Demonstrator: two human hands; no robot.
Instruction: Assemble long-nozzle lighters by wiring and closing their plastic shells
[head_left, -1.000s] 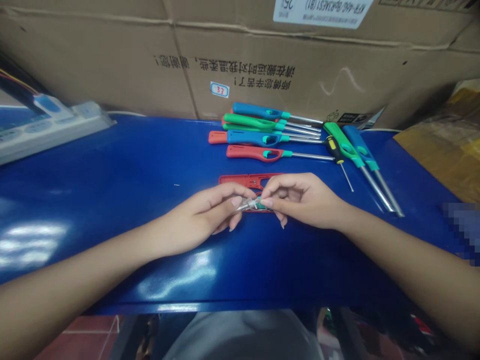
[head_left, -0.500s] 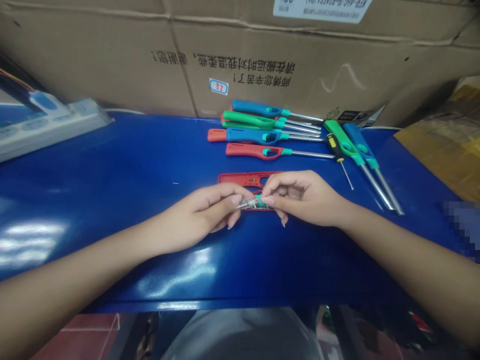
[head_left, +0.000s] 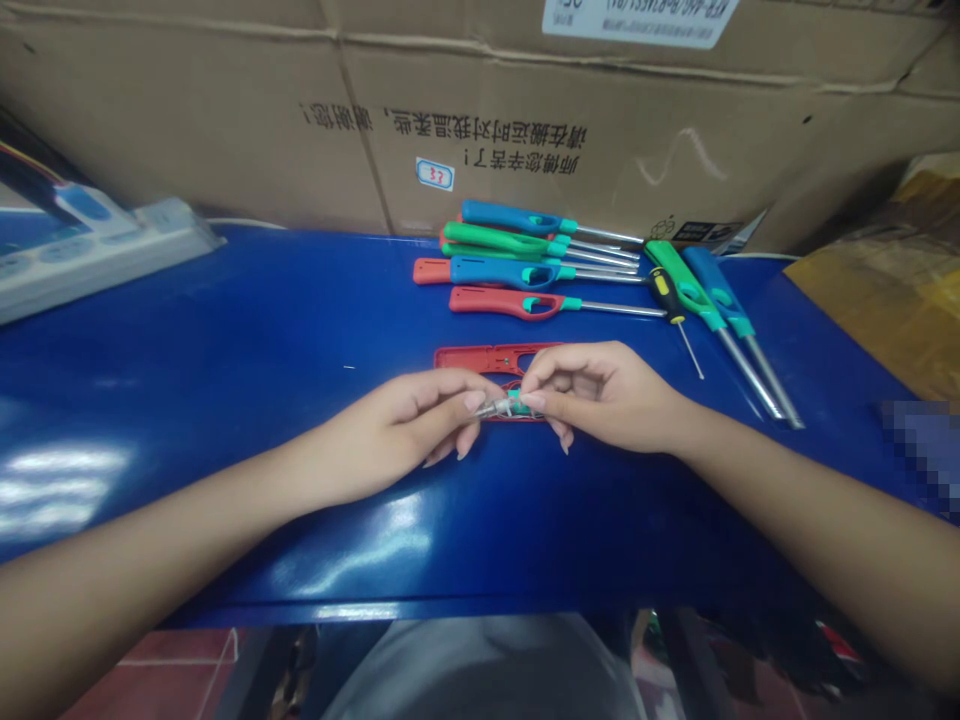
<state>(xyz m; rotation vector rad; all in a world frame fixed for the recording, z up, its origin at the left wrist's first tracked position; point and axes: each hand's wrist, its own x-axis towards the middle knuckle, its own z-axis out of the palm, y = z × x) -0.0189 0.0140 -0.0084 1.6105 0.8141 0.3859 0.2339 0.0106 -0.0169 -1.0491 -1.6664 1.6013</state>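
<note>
**Blue worktop [head_left: 225, 330], small metal-and-green part [head_left: 506, 404] pinched between left hand [head_left: 397, 430] and right hand [head_left: 607, 395]**

Brown cardboard cartons [head_left: 187, 120] stacked along the far edge of the worktop, their Chinese print upside down, with a small hand-numbered label [head_left: 436, 174] on the front. Off to the left, a white power strip [head_left: 97, 240] lying at an angle. Off to the right, brown packing paper [head_left: 877, 290]. Below the near edge, a grey-clad lap [head_left: 480, 670] and red floor tiles [head_left: 172, 675].

At mid-worktop, both hands close together, fingers curled, each grip pressed tight on opposite ends of the small metal-and-green part, with the thumb and fingertips of each hand nearly meeting around it. That part held low over a red lighter shell [head_left: 480, 358], an open casing half lying flat just under the hands; any contact between the two hidden by the fingers.

Farther out, a row of long-nozzle utility lighters [head_left: 502, 272] in blue, green and red, lying side by side, steel nozzles pointing right. Beside their tips, a yellow-and-black screwdriver [head_left: 666, 295] with a thin shaft, and two more lighters, one green [head_left: 682, 282] and one blue [head_left: 720, 285], angled toward the near edge.
</note>
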